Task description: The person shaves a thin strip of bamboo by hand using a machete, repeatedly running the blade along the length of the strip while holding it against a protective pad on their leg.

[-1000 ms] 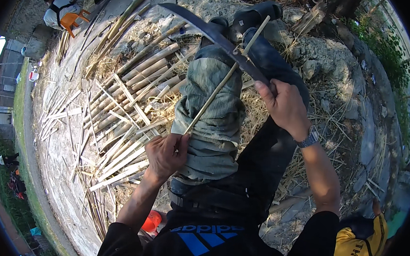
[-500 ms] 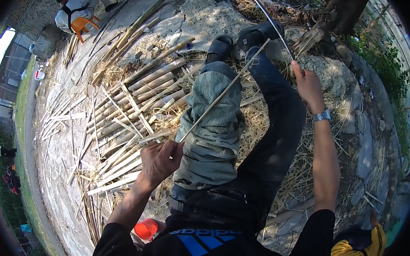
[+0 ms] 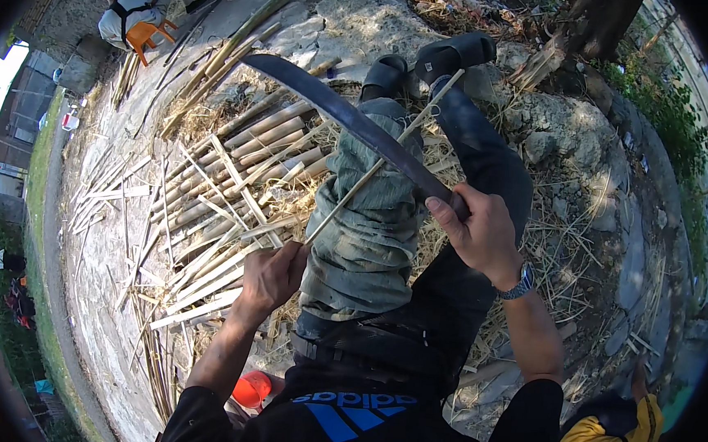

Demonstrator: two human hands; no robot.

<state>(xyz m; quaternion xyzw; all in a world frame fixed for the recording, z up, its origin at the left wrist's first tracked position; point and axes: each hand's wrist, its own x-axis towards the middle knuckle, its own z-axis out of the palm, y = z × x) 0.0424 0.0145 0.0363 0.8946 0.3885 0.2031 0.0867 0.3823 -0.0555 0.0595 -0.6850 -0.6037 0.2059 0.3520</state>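
One thin bamboo strip (image 3: 374,169) lies diagonally over cloth-covered knee (image 3: 366,222), running from 7 o'clock to 1 o'clock. Left hand (image 3: 272,273) closed around strip's lower end. Right hand (image 3: 481,226) gripped on handle of long curved blade (image 3: 337,109); blade crosses over strip, tip toward 10 o'clock. Split bamboo pieces (image 3: 207,202) strewn on ground at 9 o'clock. Seated person (image 3: 135,9) far off, 11 o'clock.

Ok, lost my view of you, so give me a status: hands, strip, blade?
Left hand grips thin bamboo strip over the cloth-covered knee. Right hand holds curved blade across the strip. Split bamboo piled left.
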